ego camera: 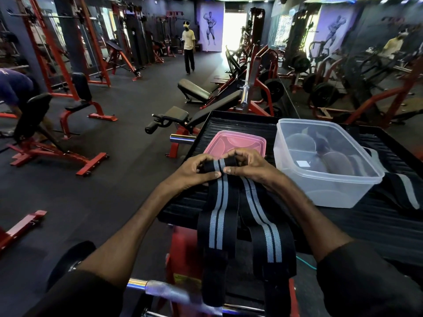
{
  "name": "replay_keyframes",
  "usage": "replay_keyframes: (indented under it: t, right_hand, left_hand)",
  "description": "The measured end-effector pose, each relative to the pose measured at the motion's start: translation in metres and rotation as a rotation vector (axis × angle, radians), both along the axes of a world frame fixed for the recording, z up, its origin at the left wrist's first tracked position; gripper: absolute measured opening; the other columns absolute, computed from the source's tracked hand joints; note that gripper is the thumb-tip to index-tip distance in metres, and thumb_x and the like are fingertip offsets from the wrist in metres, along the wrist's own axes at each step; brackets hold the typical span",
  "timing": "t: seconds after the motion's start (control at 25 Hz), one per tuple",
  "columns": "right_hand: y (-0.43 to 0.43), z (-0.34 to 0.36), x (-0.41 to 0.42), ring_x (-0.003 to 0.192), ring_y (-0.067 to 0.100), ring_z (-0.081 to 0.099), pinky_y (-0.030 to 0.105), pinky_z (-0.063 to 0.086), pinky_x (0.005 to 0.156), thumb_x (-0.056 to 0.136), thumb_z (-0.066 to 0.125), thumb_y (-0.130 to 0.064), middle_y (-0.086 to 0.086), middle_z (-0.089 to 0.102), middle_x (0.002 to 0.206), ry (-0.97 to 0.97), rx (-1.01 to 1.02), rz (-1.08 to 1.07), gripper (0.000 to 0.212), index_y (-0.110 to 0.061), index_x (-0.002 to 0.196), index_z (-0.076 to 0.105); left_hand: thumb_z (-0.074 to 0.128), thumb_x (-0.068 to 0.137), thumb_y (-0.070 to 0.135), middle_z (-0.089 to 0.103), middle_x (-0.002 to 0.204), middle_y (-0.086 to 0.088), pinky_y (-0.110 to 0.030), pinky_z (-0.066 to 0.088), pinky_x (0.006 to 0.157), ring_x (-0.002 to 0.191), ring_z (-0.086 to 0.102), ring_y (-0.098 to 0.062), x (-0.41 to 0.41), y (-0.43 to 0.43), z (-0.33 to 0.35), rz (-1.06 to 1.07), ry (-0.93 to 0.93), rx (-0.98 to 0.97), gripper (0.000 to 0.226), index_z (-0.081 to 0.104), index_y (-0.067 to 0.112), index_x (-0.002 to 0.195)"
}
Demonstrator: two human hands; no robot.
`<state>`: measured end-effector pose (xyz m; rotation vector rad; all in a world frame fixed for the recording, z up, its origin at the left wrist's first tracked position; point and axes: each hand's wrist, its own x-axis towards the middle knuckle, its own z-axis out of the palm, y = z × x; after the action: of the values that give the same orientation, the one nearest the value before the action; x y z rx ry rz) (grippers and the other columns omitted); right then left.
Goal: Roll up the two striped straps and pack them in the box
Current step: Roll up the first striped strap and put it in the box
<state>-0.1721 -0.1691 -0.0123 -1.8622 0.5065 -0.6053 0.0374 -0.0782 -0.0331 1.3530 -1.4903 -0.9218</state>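
Note:
A black strap with two grey stripes [219, 202] hangs over the near edge of a black ribbed platform [229, 126]. Its top end is curled into a small roll that both hands pinch. My left hand [194, 170] grips the roll's left side and my right hand [249, 164] its right side, thumbs meeting on the stripes. The loose length loops down in two runs toward me. A second striped strap [405, 191] lies on the platform to the right, partly hidden by the clear plastic box [325, 191]. The box stands open, and dark rounded items show through its walls.
A pink lid [235, 143] lies on the platform just beyond my hands. A chrome bar [160, 290] crosses below the strap. Red and black gym benches and racks fill the floor to the left. A person stands in the far aisle, and another bends over at the left edge.

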Motion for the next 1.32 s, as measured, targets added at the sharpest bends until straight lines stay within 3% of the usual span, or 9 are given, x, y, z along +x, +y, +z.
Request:
replay_keyframes:
  t: [0.08, 0.24, 0.48, 0.64, 0.76, 0.88, 1.0, 1.16, 1.32]
  right_hand:
    - [0.005, 0.008, 0.0, 0.101, 0.021, 0.07, 0.035, 0.058, 0.092, 0.085, 0.075, 0.005, 0.022, 0.072, 0.115, -0.015, 0.109, -0.045, 0.04, 0.001, 0.124, 0.064]
    - [0.01, 0.022, 0.002, 0.092, 0.013, 0.071, 0.029, 0.056, 0.078, 0.092, 0.069, -0.011, 0.003, 0.074, 0.104, -0.117, 0.451, -0.106, 0.03, -0.015, 0.122, 0.068]
    - [0.019, 0.017, 0.006, 0.087, 0.013, 0.053, 0.031, 0.042, 0.079, 0.102, 0.051, -0.049, 0.003, 0.063, 0.099, 0.242, 0.045, -0.125, 0.045, -0.01, 0.121, 0.063]
    - [0.018, 0.015, 0.002, 0.094, 0.015, 0.06, 0.03, 0.047, 0.078, 0.102, 0.057, -0.04, 0.017, 0.07, 0.116, 0.144, 0.011, -0.113, 0.036, -0.011, 0.121, 0.064]
    - [0.014, 0.01, 0.001, 0.088, 0.018, 0.065, 0.021, 0.053, 0.072, 0.1, 0.065, -0.019, 0.02, 0.07, 0.101, 0.044, 0.032, -0.074, 0.029, 0.003, 0.119, 0.061]
    - [0.005, 0.007, -0.001, 0.099, 0.023, 0.071, 0.034, 0.058, 0.09, 0.092, 0.072, -0.005, 0.025, 0.071, 0.111, 0.001, 0.039, -0.029, 0.031, 0.003, 0.121, 0.063]
    - [0.001, 0.004, -0.002, 0.104, 0.021, 0.071, 0.032, 0.057, 0.091, 0.085, 0.076, 0.007, 0.018, 0.073, 0.114, -0.017, 0.107, -0.025, 0.04, 0.001, 0.123, 0.064]
    - [0.001, 0.007, -0.003, 0.105, 0.019, 0.07, 0.031, 0.058, 0.091, 0.08, 0.074, 0.015, 0.013, 0.072, 0.115, 0.031, 0.209, -0.044, 0.049, -0.006, 0.123, 0.065]
    - [0.002, 0.014, 0.0, 0.103, 0.018, 0.071, 0.034, 0.058, 0.086, 0.088, 0.068, 0.001, 0.004, 0.072, 0.116, -0.085, 0.479, 0.014, 0.045, -0.013, 0.13, 0.063]
  left_hand:
    - [0.082, 0.081, 0.007, 0.07, 0.098, -0.002, -0.032, 0.061, 0.074, 0.088, 0.068, -0.014, 0.001, -0.001, -0.001, 0.041, 0.003, -0.069, 0.034, 0.067, 0.013, 0.11]
    - [0.09, 0.071, 0.013, 0.073, 0.106, 0.002, -0.035, 0.057, 0.091, 0.1, 0.07, -0.013, 0.0, 0.0, -0.002, 0.145, -0.108, -0.171, 0.047, 0.07, 0.013, 0.113]
    - [0.089, 0.071, 0.011, 0.074, 0.111, 0.002, -0.032, 0.053, 0.099, 0.108, 0.069, -0.01, -0.006, 0.004, 0.001, 0.231, -0.237, -0.359, 0.048, 0.071, 0.012, 0.116]
    - [0.087, 0.073, 0.009, 0.072, 0.113, 0.005, -0.023, 0.05, 0.098, 0.109, 0.066, -0.007, -0.004, 0.003, 0.001, 0.22, -0.267, -0.362, 0.048, 0.069, 0.015, 0.117]
    - [0.083, 0.081, 0.014, 0.068, 0.116, 0.001, -0.029, 0.053, 0.097, 0.11, 0.066, -0.015, 0.001, -0.001, -0.002, 0.117, -0.198, -0.175, 0.044, 0.064, 0.017, 0.121]
    - [0.074, 0.091, 0.019, 0.066, 0.113, 0.002, -0.035, 0.062, 0.084, 0.103, 0.068, -0.011, -0.002, 0.002, 0.0, 0.025, -0.028, -0.013, 0.03, 0.064, 0.017, 0.118]
    - [0.075, 0.09, 0.02, 0.069, 0.104, 0.009, -0.038, 0.063, 0.08, 0.099, 0.07, -0.011, -0.002, 0.001, 0.0, 0.007, 0.027, 0.014, 0.026, 0.067, 0.019, 0.114]
    - [0.087, 0.077, 0.017, 0.072, 0.089, 0.016, -0.025, 0.059, 0.077, 0.084, 0.068, -0.001, -0.003, 0.0, 0.002, 0.044, -0.07, -0.005, 0.034, 0.069, 0.027, 0.105]
    - [0.092, 0.069, 0.018, 0.071, 0.105, 0.004, -0.008, 0.049, 0.077, 0.092, 0.065, 0.0, -0.003, 0.0, 0.001, 0.184, -0.215, -0.185, 0.05, 0.069, 0.015, 0.114]
